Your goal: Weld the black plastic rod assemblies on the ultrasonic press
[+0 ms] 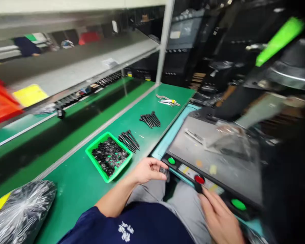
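Note:
My left hand is closed, with thumb and fingers pinching a small dark part above my lap. My right hand is closed on a black piece, just below the red button of a machine panel; the fingers hide much of that piece. Left of my left hand stands a green bin full of small black round parts. Beyond it lie two bunches of slim black pointed rods, a nearer bunch and a farther bunch.
A green workbench runs along the left. On it are a plastic-wrapped bundle and some tools. To the right is a machine with a grey top and two green buttons. A shelf overhangs the bench.

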`<state>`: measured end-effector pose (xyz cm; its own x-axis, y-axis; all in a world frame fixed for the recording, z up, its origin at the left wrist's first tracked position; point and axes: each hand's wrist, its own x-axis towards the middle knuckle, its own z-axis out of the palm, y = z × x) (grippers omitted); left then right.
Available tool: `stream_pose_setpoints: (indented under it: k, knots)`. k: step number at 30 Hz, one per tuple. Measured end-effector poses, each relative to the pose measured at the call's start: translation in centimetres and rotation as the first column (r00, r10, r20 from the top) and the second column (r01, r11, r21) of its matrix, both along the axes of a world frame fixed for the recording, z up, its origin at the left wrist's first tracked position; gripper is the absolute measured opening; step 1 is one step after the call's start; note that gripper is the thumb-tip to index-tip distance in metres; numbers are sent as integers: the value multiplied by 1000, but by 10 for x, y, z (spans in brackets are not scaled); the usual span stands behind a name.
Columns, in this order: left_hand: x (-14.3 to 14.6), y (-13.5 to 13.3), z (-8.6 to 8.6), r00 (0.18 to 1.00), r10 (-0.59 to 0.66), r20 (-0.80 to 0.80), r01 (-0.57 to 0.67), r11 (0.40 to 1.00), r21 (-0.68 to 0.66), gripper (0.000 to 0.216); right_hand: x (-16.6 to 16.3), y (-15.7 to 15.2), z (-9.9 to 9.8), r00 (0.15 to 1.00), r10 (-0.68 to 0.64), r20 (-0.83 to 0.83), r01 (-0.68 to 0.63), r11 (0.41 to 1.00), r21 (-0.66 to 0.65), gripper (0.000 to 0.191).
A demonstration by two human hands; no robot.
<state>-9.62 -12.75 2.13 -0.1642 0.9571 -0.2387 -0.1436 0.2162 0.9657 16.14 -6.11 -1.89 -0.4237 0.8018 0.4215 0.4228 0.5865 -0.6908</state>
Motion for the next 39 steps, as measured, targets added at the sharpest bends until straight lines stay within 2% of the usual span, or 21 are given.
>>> stream_pose_setpoints:
  k: [3, 7, 9, 12, 19, 22, 26, 28, 31, 33, 35, 37, 39]
  knots:
    - [19, 15, 3, 999, -38, 11, 37, 997, 62, 51, -16, -3, -1, 995, 80, -52, -86, 990, -109, 27]
    - [27, 31, 6, 990, -138, -10, 138, 981, 135, 50, -28, 8, 12, 988, 65, -140, -87, 983, -163, 23]
    - [31, 36, 6, 977, -208, -41, 211, 969, 125, 49, -27, 10, 19, 983, 72, -169, -96, 985, -142, 23]
    - [38, 41, 3, 963, -249, -101, 259, 960, 104, 48, -21, 10, 23, 980, 82, -181, -105, 987, -125, 25]
    - [50, 54, -1, 950, -308, -44, 310, 949, 53, 47, -8, 18, 13, 979, 101, -178, -124, 985, -124, 24]
    - [51, 60, 0, 942, -334, -25, 335, 942, 40, 47, -6, 22, 14, 969, 103, -227, -146, 972, -182, 23]
    - [56, 66, -3, 931, -365, 21, 364, 931, 23, 49, -5, 25, 18, 950, 98, -295, -198, 922, -332, 20]
    - [60, 67, -6, 931, -365, -15, 365, 931, 26, 53, -4, 26, 19, 951, 62, -304, -172, 920, -351, 19]
    - [70, 69, -11, 912, -345, -219, 370, 925, 84, 53, -6, 26, 12, 947, -10, -322, -115, 923, -366, 17]
    - [78, 73, -15, 870, -318, -377, 390, 911, 132, 52, -8, 27, 3, 924, -63, -376, -129, 877, -463, 17]
    - [84, 82, -21, 822, -324, -468, 435, 888, 149, 51, -10, 31, -9, 874, -121, -470, -197, 796, -573, 23]
    - [88, 95, -30, 801, -337, -494, 461, 874, 152, 52, -9, 38, -20, 807, -197, -556, -260, 728, -635, 39]
    - [89, 112, -38, 837, -298, -459, 405, 901, 154, 55, -6, 47, -27, 753, -264, -602, -285, 694, -661, 52]
